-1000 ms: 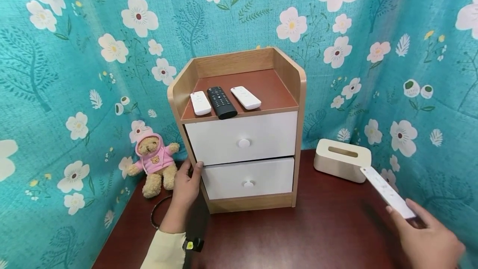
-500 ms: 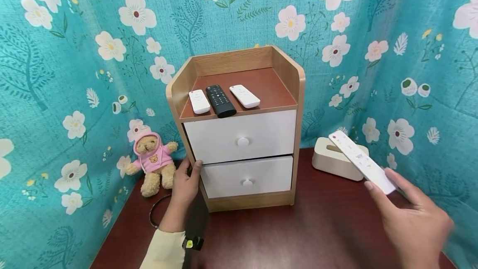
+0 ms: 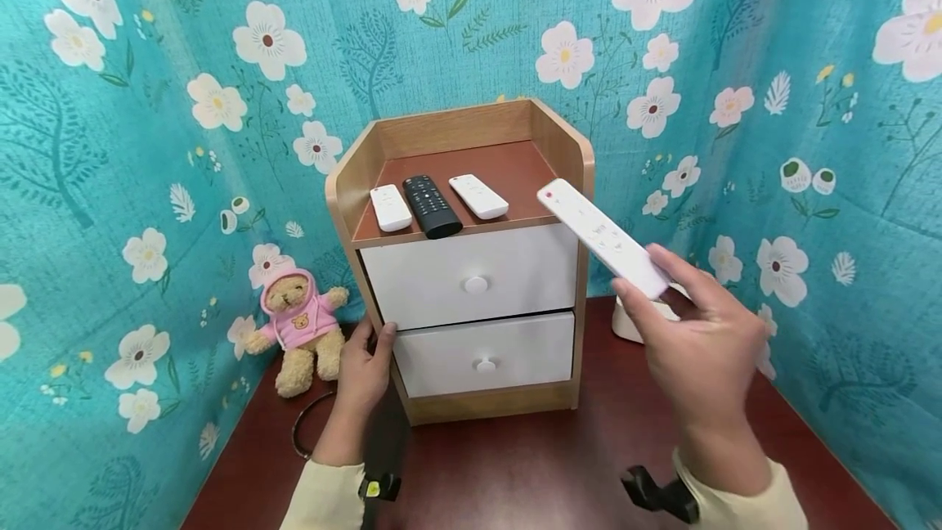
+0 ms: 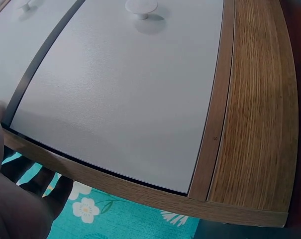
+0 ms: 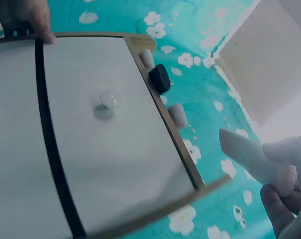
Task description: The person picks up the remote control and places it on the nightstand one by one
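Observation:
My right hand [image 3: 702,334] pinches the lower end of a white remote control [image 3: 599,231] between thumb and fingers, its far end raised over the right side panel of a small two-drawer cabinet [image 3: 489,407]. My left hand [image 3: 365,370] grips the cabinet's left side, thumb at the front edge beside the gap between the drawers. In the left wrist view the left fingers [image 4: 58,194] lie along the outer side. On the cabinet's brown top, a white remote [image 3: 391,208], a black remote [image 3: 432,207] and another white remote [image 3: 478,196] lie side by side near the front edge.
A teddy bear [image 3: 300,321] in a pink hoodie sits left of the cabinet, by a dark ring-shaped band [image 3: 298,424] on the table. Behind my right hand, a cream tissue box [image 3: 625,321] is partly hidden. A teal floral curtain [image 3: 456,39] encloses the back and sides.
My right hand has moved left and up with the white remote, from beside the tissue box to the cabinet's right edge. The left hand has stayed on the cabinet's side.

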Demonstrator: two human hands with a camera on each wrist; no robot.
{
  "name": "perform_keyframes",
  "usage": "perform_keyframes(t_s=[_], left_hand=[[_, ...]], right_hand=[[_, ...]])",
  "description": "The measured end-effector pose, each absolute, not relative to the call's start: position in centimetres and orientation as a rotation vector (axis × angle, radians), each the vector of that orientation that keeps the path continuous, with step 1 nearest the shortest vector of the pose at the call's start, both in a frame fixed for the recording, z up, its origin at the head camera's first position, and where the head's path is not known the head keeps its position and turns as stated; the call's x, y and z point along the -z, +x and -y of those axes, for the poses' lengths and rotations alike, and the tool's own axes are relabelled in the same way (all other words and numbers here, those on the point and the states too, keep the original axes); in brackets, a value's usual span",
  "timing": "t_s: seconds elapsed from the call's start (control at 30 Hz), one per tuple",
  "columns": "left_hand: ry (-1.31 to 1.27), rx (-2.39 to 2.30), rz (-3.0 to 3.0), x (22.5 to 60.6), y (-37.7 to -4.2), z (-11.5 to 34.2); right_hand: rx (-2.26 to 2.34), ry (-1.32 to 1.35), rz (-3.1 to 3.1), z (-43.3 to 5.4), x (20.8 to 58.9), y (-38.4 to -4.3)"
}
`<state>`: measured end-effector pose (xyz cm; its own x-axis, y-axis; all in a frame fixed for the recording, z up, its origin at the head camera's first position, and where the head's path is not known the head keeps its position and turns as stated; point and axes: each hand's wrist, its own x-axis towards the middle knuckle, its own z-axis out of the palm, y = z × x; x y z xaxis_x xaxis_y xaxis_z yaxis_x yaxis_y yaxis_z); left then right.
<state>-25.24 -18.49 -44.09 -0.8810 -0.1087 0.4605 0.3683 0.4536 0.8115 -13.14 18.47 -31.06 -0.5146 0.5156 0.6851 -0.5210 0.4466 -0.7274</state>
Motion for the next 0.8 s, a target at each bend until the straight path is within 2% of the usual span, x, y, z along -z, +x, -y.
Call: perform_keyframes(t_s=[0.37,0.8], left_hand=[[-0.204,1.424,2.278,43.8,-25.1,18.6],[-0.195,1.418,2.302,43.8,-24.9,18.5]], right_hand=[[-1.150,0.004,1.791,-13.9,27.6,-19.7],[-0.905,-0.013,1.871,-10.9,25.6,-23.0]])
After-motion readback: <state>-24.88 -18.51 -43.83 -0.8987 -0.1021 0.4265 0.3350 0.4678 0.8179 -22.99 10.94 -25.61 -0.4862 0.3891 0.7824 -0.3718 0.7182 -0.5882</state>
